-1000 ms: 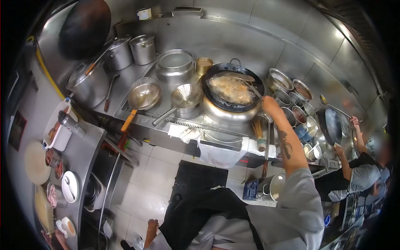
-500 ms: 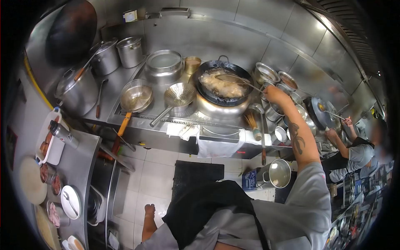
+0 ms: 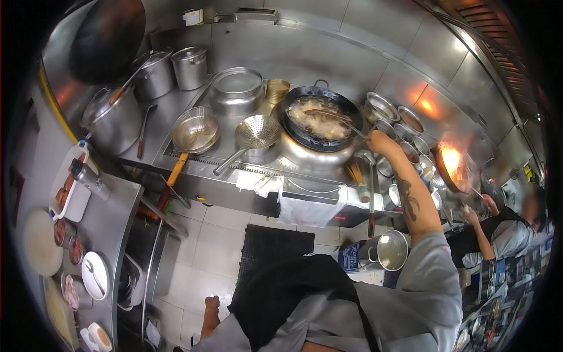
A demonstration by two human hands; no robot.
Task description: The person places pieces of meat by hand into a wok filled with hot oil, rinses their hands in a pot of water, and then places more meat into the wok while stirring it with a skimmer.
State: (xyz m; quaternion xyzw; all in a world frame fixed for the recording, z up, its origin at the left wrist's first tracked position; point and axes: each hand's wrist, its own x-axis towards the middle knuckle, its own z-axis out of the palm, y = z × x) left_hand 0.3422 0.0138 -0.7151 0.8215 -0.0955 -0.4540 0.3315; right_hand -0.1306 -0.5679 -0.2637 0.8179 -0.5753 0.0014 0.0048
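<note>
My right hand (image 3: 380, 143) is closed around the handle of a long-handled skimmer (image 3: 328, 114). The skimmer's head rests in bubbling, pale golden food (image 3: 311, 123) inside a black wok (image 3: 349, 107). Low in the view, my left hand (image 3: 212, 301) hangs by my side over the floor, fingers curled, with nothing visible in it. In front of the wok lie a perforated ladle (image 3: 258, 130) and a wire strainer (image 3: 195, 130) with a wooden handle, each over a pot. A bamboo brush (image 3: 356, 176) stands at the counter's front edge.
Several lidded pots (image 3: 190, 67) stand at the back left. Metal bowls (image 3: 381, 108) crowd right of the wok. Farther right, a co-worker (image 3: 498, 226) handles a flaming wok (image 3: 448, 164). A side table (image 3: 114, 205) holds food containers. A pot (image 3: 392, 249) stands below the counter.
The skimmer's head has shifted and tilted within the food, my right hand still on its handle. Tall flames have risen in the co-worker's wok. The view has shifted slightly.
</note>
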